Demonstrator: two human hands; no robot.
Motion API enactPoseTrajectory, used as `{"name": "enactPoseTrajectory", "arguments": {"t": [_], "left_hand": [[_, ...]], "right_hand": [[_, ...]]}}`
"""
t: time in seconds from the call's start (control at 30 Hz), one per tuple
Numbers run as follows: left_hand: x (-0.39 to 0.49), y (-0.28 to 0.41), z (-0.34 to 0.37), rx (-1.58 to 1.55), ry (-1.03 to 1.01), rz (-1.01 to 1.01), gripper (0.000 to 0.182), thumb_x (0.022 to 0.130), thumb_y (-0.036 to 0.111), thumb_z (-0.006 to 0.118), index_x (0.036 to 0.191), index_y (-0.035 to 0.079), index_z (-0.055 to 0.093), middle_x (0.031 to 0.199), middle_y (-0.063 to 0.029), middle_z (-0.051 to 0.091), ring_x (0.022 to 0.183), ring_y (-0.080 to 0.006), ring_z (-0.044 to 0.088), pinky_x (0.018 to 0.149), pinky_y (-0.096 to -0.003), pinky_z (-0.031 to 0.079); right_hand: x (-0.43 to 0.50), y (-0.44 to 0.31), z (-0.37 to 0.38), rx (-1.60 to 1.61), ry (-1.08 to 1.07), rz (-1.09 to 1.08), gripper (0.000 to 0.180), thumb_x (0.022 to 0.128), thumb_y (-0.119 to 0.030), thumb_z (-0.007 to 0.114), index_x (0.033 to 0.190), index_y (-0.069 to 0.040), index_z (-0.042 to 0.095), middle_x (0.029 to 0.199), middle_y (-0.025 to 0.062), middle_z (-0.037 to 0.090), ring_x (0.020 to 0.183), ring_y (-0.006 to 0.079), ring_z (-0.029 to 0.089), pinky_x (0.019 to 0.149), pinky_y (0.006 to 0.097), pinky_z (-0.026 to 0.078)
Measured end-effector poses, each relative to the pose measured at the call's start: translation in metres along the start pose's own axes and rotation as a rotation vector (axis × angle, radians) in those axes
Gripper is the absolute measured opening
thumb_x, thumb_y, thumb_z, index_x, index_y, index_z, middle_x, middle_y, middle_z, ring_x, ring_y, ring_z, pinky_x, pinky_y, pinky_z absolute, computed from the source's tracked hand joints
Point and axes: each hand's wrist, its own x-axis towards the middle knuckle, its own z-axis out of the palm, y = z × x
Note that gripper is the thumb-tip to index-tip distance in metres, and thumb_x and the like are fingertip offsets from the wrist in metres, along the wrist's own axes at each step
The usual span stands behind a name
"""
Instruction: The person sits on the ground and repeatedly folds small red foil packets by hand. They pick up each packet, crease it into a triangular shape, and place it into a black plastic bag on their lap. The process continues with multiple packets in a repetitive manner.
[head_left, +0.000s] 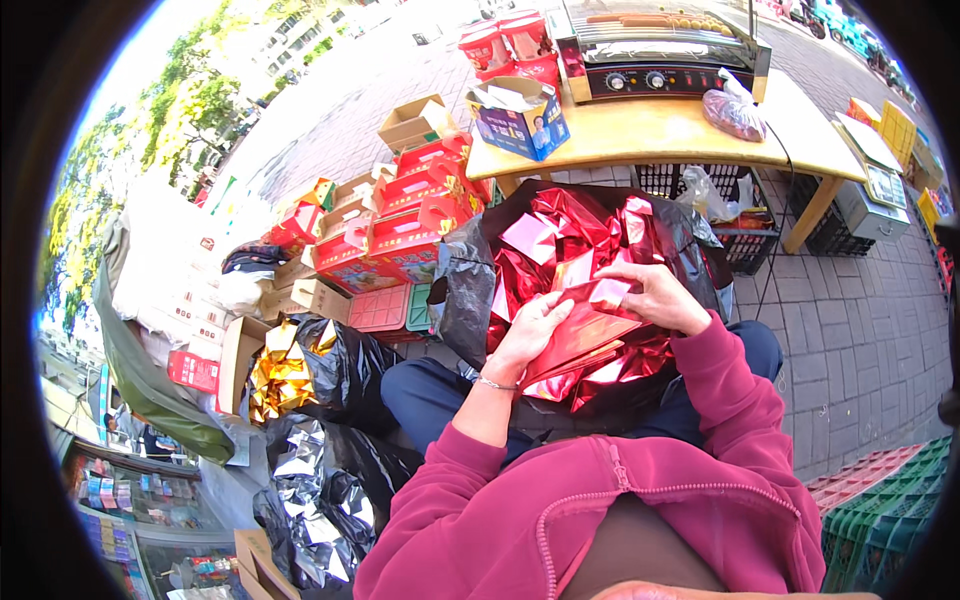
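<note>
My left hand holds the left edge of a stack of flat red foil sheets, with the thumb on top. My right hand pinches a pink-red shiny foil piece at the stack's upper edge; its fingertips are bent and close together. Both hands are over a large black plastic bag that lies open between my knees. Crumpled and folded red metallic foil fills the bag, around and beneath the stack. The undersides of the sheets are hidden.
Ahead stands a wooden table with a roller grill, a blue carton and a tied plastic bag. Red gift boxes are stacked at the left, near bags of gold foil and silver foil. Plastic crates sit at lower right.
</note>
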Motion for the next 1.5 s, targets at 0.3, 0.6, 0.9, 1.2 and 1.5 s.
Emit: {"name": "enactPoseTrajectory", "arguments": {"t": [0.3, 0.6, 0.9, 1.2, 1.5], "left_hand": [[0.007, -0.020, -0.041, -1.131, -0.687, -0.005, 0.062, 0.103, 0.021, 0.048, 0.157, 0.009, 0.019, 0.151, -0.0299, 0.038, 0.045, -0.0155, 0.050, 0.040, -0.0283, 0.045], [0.028, -0.045, -0.037, -1.016, -0.843, 0.219, 0.084, 0.099, 0.028, 0.057, 0.159, 0.007, 0.002, 0.149, -0.0305, 0.033, 0.053, -0.0201, 0.057, 0.048, -0.0323, 0.051], [0.006, -0.027, -0.045, -1.128, -0.686, 0.080, 0.074, 0.101, 0.035, 0.053, 0.155, -0.002, 0.019, 0.068, -0.0121, 0.056, 0.054, -0.0203, 0.053, 0.053, -0.0280, 0.048], [-0.015, -0.004, -0.043, -1.076, -0.544, 0.127, 0.072, 0.102, 0.033, 0.051, 0.157, 0.005, 0.015, 0.069, -0.0113, 0.055, 0.056, -0.0195, 0.052, 0.054, -0.0279, 0.048], [-0.025, 0.005, -0.058, -1.035, -0.566, 0.107, 0.071, 0.103, 0.031, 0.049, 0.159, 0.011, 0.011, 0.070, -0.0106, 0.053, 0.059, -0.0187, 0.051, 0.054, -0.0278, 0.047]], "right_hand": [[-0.001, 0.012, -0.010, 0.306, 0.570, 0.265, 0.045, 0.095, 0.003, 0.050, 0.135, -0.013, 0.061, 0.081, 0.0050, 0.067, 0.063, 0.0055, 0.063, 0.049, 0.0179, 0.046], [-0.001, 0.027, 0.031, 0.542, 0.414, 0.250, 0.043, 0.104, -0.004, 0.044, 0.145, -0.012, 0.049, 0.089, 0.0114, 0.071, 0.070, 0.0147, 0.072, 0.052, 0.0206, 0.054], [-0.003, 0.029, 0.041, 0.661, 0.333, 0.279, 0.043, 0.105, -0.007, 0.044, 0.148, -0.012, 0.047, 0.089, 0.0110, 0.072, 0.070, 0.0160, 0.072, 0.059, 0.0220, 0.058], [-0.007, 0.023, 0.017, 1.245, 0.119, 0.234, 0.055, 0.090, 0.001, 0.053, 0.145, 0.001, 0.044, 0.127, 0.0135, 0.062, 0.105, 0.0305, 0.067, 0.107, 0.0528, 0.046], [-0.002, 0.052, 0.015, 1.248, 0.465, 0.511, 0.022, 0.098, -0.025, 0.063, 0.118, -0.016, 0.067, 0.116, -0.0010, 0.068, 0.094, 0.0160, 0.066, 0.085, 0.0350, 0.051]]}}
